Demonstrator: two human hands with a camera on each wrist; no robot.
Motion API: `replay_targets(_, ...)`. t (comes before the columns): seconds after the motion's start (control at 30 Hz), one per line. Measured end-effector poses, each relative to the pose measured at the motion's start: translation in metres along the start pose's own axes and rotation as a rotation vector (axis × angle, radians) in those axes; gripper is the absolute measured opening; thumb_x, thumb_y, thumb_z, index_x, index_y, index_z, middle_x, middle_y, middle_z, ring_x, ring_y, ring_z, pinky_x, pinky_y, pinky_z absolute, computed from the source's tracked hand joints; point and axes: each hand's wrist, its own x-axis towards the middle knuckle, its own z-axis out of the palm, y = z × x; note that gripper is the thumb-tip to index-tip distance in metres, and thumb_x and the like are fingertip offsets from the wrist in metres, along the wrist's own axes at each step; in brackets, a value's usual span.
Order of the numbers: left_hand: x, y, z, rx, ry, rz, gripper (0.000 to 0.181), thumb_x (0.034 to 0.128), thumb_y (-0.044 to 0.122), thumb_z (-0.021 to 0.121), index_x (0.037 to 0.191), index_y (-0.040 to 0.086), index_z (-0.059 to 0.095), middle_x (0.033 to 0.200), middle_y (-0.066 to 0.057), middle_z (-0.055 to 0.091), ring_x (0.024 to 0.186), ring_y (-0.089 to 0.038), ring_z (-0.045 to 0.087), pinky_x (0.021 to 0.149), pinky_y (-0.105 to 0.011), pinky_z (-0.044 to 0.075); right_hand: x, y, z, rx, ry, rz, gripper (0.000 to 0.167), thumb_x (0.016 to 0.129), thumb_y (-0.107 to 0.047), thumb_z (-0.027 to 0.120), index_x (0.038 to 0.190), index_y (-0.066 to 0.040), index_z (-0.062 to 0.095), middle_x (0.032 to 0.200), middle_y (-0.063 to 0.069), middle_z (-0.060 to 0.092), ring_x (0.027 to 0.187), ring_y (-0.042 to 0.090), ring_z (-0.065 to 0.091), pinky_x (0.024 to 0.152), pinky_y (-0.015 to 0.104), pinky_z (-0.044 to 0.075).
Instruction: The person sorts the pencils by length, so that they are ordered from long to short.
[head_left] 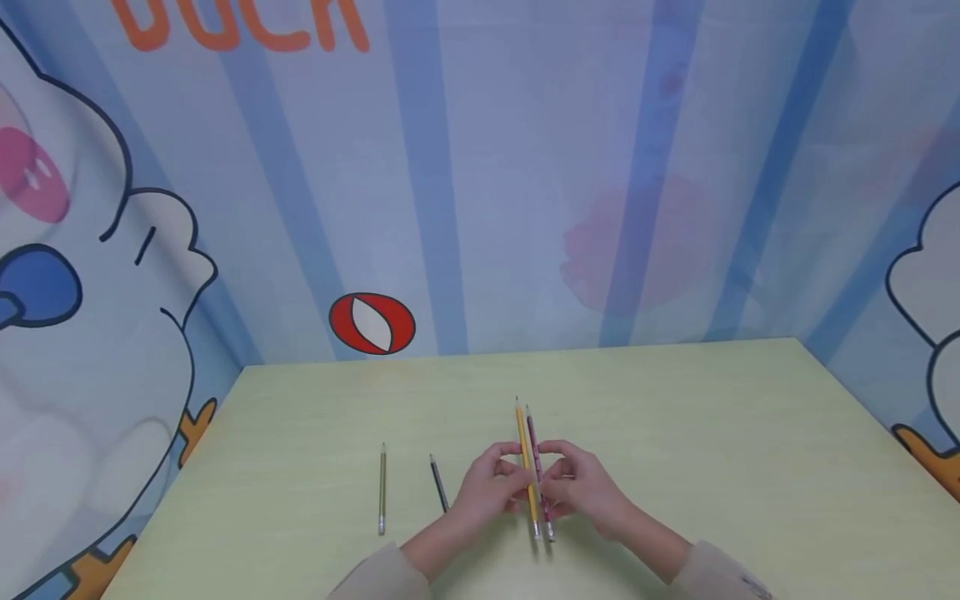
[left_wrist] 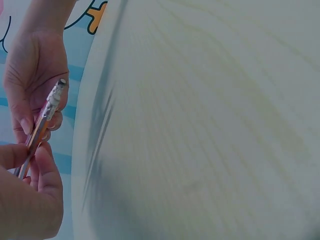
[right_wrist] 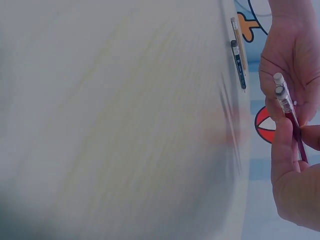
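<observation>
In the head view, my left hand [head_left: 491,485] pinches a yellow pencil [head_left: 521,427] and my right hand [head_left: 588,487] pinches a dark red pencil [head_left: 533,432]. The two pencils stand side by side, tips pointing away from me and eraser ends towards me. Their shadows in the wrist views fall on the table apart from them, so both are raised. From the right wrist, the dark red pencil [right_wrist: 294,122] shows its metal band and eraser in front of the other one. Parts of both pencils are hidden behind fingers.
A gold-coloured pencil [head_left: 382,492] lies on the pale table [head_left: 712,450] to the left. Between it and my left hand lies a dark pencil [head_left: 438,481], its lower end hidden by that hand. A printed cloth backdrop [head_left: 510,167] rises behind the table.
</observation>
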Motion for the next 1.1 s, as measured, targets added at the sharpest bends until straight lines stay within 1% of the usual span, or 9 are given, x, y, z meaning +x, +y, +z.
replay_targets(0.1,0.007,0.000,0.003,0.039,0.020,0.009,0.038,0.0828,0.016,0.058,0.118,0.007,0.047,0.085,-0.006,0.059,0.067,-0.011,0.059,0.057,-0.025,0.049,-0.003,0.002,-0.006,-0.011,0.015,0.016,0.052,0.079,0.002,0.055,0.127,0.002,0.035,0.077,0.007,0.054,0.061,0.017,0.059,0.058,0.035,0.053)
replay_targets(0.2,0.018,0.001,0.007,0.066,0.034,0.012,0.034,0.0822,0.013,0.058,0.114,0.005,0.049,0.080,-0.006,0.059,0.061,-0.011,0.057,0.055,-0.024,0.048,-0.007,0.005,-0.015,-0.027,0.021,0.023,0.051,0.079,0.001,0.055,0.127,0.003,0.035,0.076,0.007,0.055,0.061,0.017,0.059,0.058,0.034,0.052)
replay_targets(0.4,0.041,0.004,0.019,0.132,0.036,0.015,0.031,0.0782,0.005,0.059,0.108,0.000,0.052,0.073,-0.007,0.060,0.053,-0.010,0.055,0.052,-0.021,0.047,-0.013,0.013,-0.031,-0.064,0.044,0.030,0.052,0.079,0.001,0.055,0.127,0.004,0.035,0.075,0.007,0.056,0.062,0.016,0.059,0.056,0.032,0.052)
replay_targets(0.6,0.057,0.002,0.029,0.198,0.051,-0.008,0.029,0.0740,0.003,0.059,0.102,-0.001,0.055,0.066,-0.007,0.063,0.049,-0.009,0.056,0.050,-0.021,0.047,-0.018,0.018,-0.042,-0.083,0.070,0.040,0.053,0.079,0.000,0.056,0.128,0.005,0.035,0.075,0.007,0.056,0.060,0.015,0.058,0.055,0.030,0.051)
replay_targets(0.73,0.063,-0.002,0.032,0.253,0.040,-0.037,0.026,0.0741,0.004,0.060,0.099,-0.001,0.056,0.062,-0.006,0.063,0.047,-0.008,0.054,0.048,-0.019,0.045,-0.022,0.018,-0.048,-0.084,0.087,0.056,0.056,0.079,0.000,0.056,0.130,0.006,0.033,0.076,0.006,0.056,0.060,0.015,0.057,0.055,0.028,0.051)
replay_targets(0.87,0.066,-0.004,0.034,0.283,0.035,-0.054,0.020,0.0740,0.002,0.060,0.094,-0.001,0.057,0.061,-0.006,0.062,0.046,-0.007,0.053,0.047,-0.018,0.045,-0.026,0.018,-0.053,-0.085,0.093,0.064,0.057,0.080,0.001,0.055,0.131,0.007,0.032,0.077,0.006,0.056,0.061,0.015,0.057,0.056,0.028,0.051)
replay_targets(1.03,0.067,-0.004,0.037,0.309,0.060,-0.063,0.016,0.0728,0.002,0.061,0.088,0.000,0.058,0.060,-0.005,0.062,0.043,-0.006,0.052,0.045,-0.017,0.046,-0.028,0.018,-0.057,-0.089,0.107,0.079,0.057,0.080,0.000,0.056,0.131,0.007,0.031,0.077,0.006,0.056,0.060,0.014,0.058,0.054,0.028,0.051)
replay_targets(1.1,0.068,-0.003,0.039,0.337,0.075,-0.065,0.015,0.0724,0.002,0.062,0.086,0.001,0.058,0.059,-0.004,0.061,0.043,-0.006,0.052,0.044,-0.017,0.046,-0.029,0.018,-0.058,-0.085,0.111,0.087,0.057,0.080,0.000,0.056,0.131,0.007,0.031,0.077,0.006,0.056,0.060,0.014,0.058,0.054,0.028,0.051)
